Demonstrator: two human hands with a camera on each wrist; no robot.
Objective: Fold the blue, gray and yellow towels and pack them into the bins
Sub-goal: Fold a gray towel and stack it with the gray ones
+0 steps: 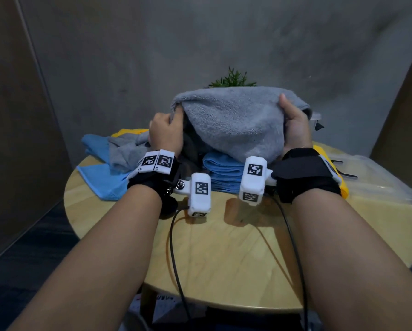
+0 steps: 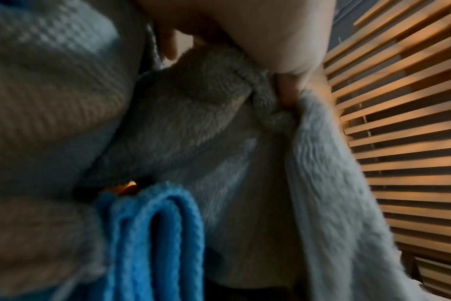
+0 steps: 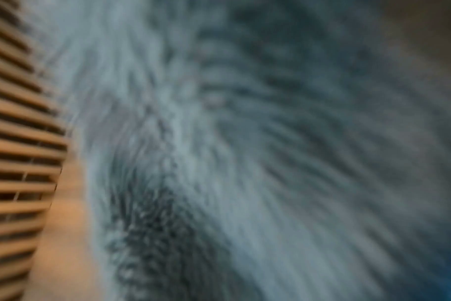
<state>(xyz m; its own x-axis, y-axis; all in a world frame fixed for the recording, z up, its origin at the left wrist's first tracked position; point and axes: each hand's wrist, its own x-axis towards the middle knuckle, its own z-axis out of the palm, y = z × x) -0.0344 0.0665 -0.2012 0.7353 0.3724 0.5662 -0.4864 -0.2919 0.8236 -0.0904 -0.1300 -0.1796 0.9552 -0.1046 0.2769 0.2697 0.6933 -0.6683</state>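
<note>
A fluffy gray towel (image 1: 231, 120) is held up above the round wooden table (image 1: 224, 259), draped between both hands. My left hand (image 1: 166, 130) pinches its left edge; the left wrist view shows a fingertip (image 2: 288, 91) pinching a fold of the gray towel (image 2: 193, 142). My right hand (image 1: 295, 125) grips the right edge with the thumb on top. Under the towel lies a folded blue towel (image 1: 224, 173), also seen as the blue towel (image 2: 154, 234) in the left wrist view. The right wrist view is filled by the blurred gray towel (image 3: 245, 152).
At the table's back left lies a heap: an unfolded blue towel (image 1: 99, 173), another gray towel (image 1: 126, 149) and a yellow towel (image 1: 130, 132). A clear plastic bin (image 1: 377, 177) stands at the right with yellow cloth (image 1: 341, 180) beside it. A green plant (image 1: 233, 80) stands behind.
</note>
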